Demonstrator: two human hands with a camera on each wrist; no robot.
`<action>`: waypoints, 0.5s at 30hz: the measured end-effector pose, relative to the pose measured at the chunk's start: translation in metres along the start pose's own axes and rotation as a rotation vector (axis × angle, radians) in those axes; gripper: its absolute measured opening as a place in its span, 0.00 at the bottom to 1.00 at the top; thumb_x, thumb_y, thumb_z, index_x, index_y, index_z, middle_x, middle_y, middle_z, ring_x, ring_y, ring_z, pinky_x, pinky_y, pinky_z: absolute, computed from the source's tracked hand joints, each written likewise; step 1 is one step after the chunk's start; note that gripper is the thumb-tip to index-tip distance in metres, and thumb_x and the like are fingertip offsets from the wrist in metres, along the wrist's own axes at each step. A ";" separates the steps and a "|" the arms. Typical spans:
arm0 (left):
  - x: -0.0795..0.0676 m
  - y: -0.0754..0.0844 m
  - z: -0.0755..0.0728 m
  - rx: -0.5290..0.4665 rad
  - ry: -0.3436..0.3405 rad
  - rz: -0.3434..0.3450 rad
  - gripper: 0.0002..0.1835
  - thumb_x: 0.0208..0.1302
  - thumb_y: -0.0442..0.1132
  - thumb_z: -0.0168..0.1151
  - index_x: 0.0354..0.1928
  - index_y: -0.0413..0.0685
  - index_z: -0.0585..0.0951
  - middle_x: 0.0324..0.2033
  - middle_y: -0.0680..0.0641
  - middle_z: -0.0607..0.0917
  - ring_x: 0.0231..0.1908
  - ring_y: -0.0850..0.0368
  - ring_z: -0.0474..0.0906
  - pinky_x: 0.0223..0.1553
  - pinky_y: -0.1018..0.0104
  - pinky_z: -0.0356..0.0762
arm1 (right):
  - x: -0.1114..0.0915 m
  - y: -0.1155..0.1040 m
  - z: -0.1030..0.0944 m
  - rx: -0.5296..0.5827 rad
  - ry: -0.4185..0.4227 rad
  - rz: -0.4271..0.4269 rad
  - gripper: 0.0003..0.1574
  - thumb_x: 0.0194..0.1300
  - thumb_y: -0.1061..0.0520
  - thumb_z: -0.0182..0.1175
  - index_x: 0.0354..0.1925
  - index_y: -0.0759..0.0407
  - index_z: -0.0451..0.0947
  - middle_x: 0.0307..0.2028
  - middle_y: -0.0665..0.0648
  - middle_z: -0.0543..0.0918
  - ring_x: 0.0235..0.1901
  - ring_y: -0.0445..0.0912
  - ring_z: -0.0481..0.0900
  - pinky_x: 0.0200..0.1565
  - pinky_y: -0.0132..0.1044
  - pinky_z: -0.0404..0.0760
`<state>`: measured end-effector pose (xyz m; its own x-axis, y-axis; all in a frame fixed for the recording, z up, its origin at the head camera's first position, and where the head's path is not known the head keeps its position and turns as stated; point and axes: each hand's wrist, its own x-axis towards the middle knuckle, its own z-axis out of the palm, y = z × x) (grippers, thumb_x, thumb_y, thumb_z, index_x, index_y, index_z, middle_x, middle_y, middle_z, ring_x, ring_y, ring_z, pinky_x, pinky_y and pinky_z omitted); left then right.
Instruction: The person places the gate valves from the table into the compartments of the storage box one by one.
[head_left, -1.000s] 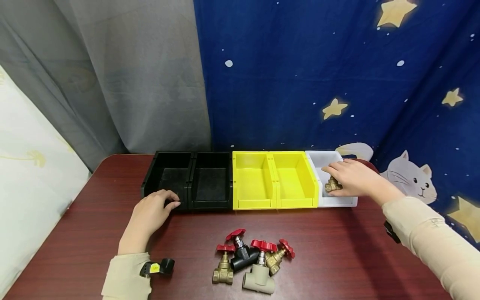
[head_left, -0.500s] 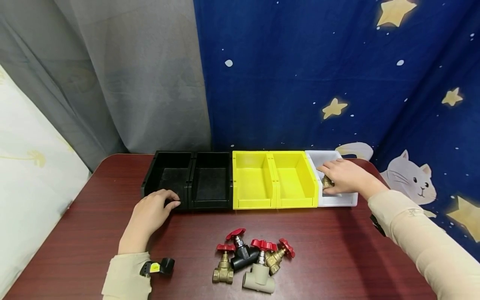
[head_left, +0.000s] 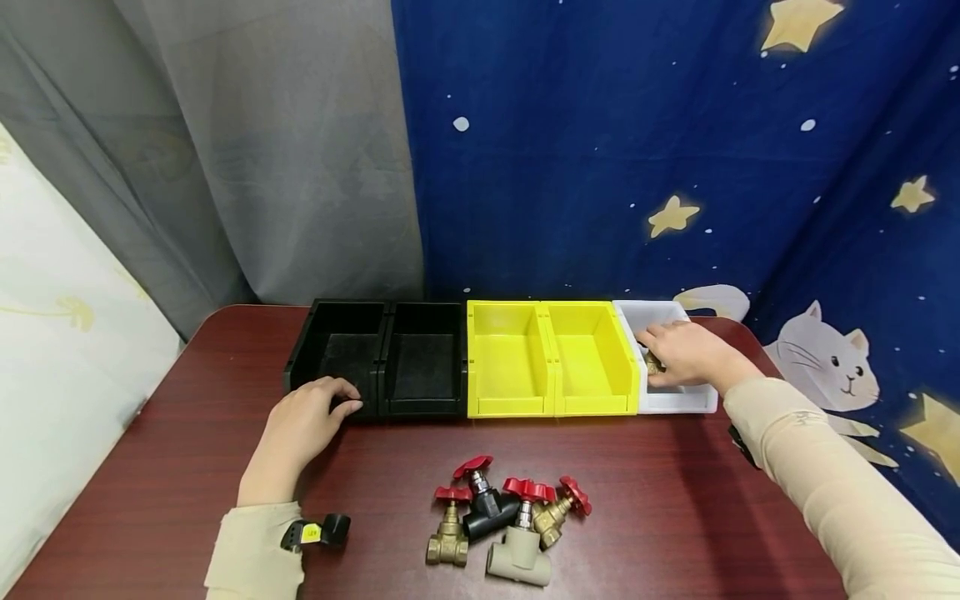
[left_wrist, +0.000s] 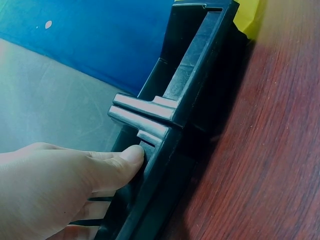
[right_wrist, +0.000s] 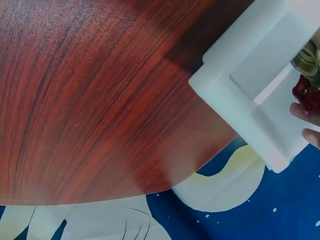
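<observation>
Our bare left hand [head_left: 306, 423] is palm down, its thumb [left_wrist: 131, 155] and fingers loosely bent. Our bare right hand [head_left: 693, 353] grips with curled fingers, our cream-sleeved right arm [head_left: 832, 492] stretched farther forward than our cream-sleeved left arm [head_left: 253, 552].

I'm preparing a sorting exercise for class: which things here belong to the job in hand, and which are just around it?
Likely the job:
brass valve in the right hand
white bin
black bins
yellow bins
black valve
beige valve
two other brass valves

Likely just surroundings:
blue star curtain
grey curtain
wrist camera
</observation>
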<state>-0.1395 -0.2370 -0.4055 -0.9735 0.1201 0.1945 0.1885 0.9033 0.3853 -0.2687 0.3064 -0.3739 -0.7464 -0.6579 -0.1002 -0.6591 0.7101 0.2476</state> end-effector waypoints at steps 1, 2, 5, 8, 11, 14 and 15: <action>0.000 0.000 0.000 -0.001 -0.002 -0.003 0.05 0.64 0.40 0.68 0.40 0.51 0.85 0.39 0.46 0.85 0.41 0.43 0.81 0.43 0.41 0.77 | 0.000 0.000 0.001 -0.001 -0.008 0.000 0.39 0.51 0.39 0.72 0.51 0.63 0.75 0.37 0.56 0.78 0.36 0.52 0.79 0.47 0.53 0.80; 0.000 0.000 0.000 -0.001 -0.004 -0.005 0.05 0.64 0.40 0.68 0.41 0.51 0.85 0.39 0.46 0.85 0.41 0.43 0.81 0.43 0.41 0.77 | 0.001 0.000 0.002 -0.004 -0.018 0.001 0.38 0.51 0.39 0.71 0.51 0.63 0.74 0.37 0.56 0.78 0.36 0.52 0.79 0.47 0.53 0.80; 0.001 0.000 0.001 -0.004 -0.008 -0.010 0.05 0.64 0.41 0.68 0.41 0.51 0.85 0.39 0.46 0.85 0.41 0.43 0.81 0.43 0.41 0.77 | 0.000 -0.001 0.004 -0.006 -0.049 0.018 0.39 0.52 0.38 0.71 0.52 0.63 0.75 0.38 0.57 0.79 0.37 0.53 0.79 0.48 0.54 0.80; 0.001 0.000 0.001 -0.005 -0.011 -0.012 0.06 0.64 0.41 0.68 0.41 0.51 0.85 0.40 0.46 0.85 0.41 0.42 0.81 0.44 0.40 0.77 | -0.001 -0.002 0.006 -0.004 -0.063 0.027 0.40 0.53 0.38 0.71 0.54 0.63 0.75 0.38 0.57 0.79 0.37 0.53 0.79 0.49 0.54 0.80; 0.001 0.000 0.001 -0.004 -0.011 -0.015 0.06 0.64 0.41 0.68 0.41 0.51 0.85 0.40 0.46 0.85 0.42 0.42 0.81 0.44 0.40 0.77 | 0.000 -0.004 0.007 0.005 -0.050 0.011 0.39 0.52 0.38 0.71 0.53 0.62 0.75 0.37 0.57 0.78 0.36 0.53 0.79 0.48 0.53 0.80; 0.000 -0.001 0.001 -0.002 -0.010 -0.017 0.06 0.64 0.41 0.68 0.41 0.51 0.85 0.40 0.46 0.85 0.42 0.42 0.81 0.44 0.40 0.77 | 0.002 -0.005 0.009 0.013 -0.036 0.001 0.37 0.52 0.39 0.70 0.51 0.61 0.75 0.36 0.56 0.78 0.36 0.52 0.79 0.48 0.53 0.80; 0.000 -0.001 0.000 -0.002 -0.011 -0.018 0.06 0.64 0.41 0.68 0.41 0.51 0.85 0.40 0.46 0.85 0.42 0.42 0.81 0.44 0.40 0.77 | 0.002 -0.005 0.009 0.013 -0.033 0.001 0.36 0.53 0.39 0.70 0.50 0.61 0.75 0.36 0.56 0.78 0.35 0.52 0.80 0.48 0.53 0.79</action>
<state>-0.1397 -0.2381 -0.4065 -0.9780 0.1085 0.1781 0.1714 0.9046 0.3902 -0.2680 0.3035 -0.3840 -0.7493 -0.6491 -0.1317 -0.6597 0.7139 0.2350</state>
